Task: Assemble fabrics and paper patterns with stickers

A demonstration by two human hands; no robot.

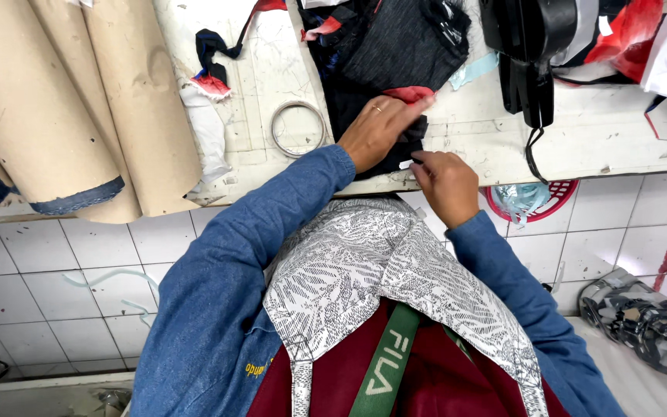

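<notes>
Left hand [378, 130] flat, fingers spread, palm down on dark fabric piece [372, 108] at near edge of white worktable [619, 131]. Right hand [445, 184] just beside it, fingertips pinched on small white tag [405, 164] at fabric's edge. Grey knit pile [403, 42] behind fabric. Metal ring [298, 128] left of left hand. Brown cardboard rolls [55, 108] far left. Black tool [530, 54] right on table. Red basket [530, 199] under table edge. Clear-wrapped patterned bundle [642, 320] on floor, right.
</notes>
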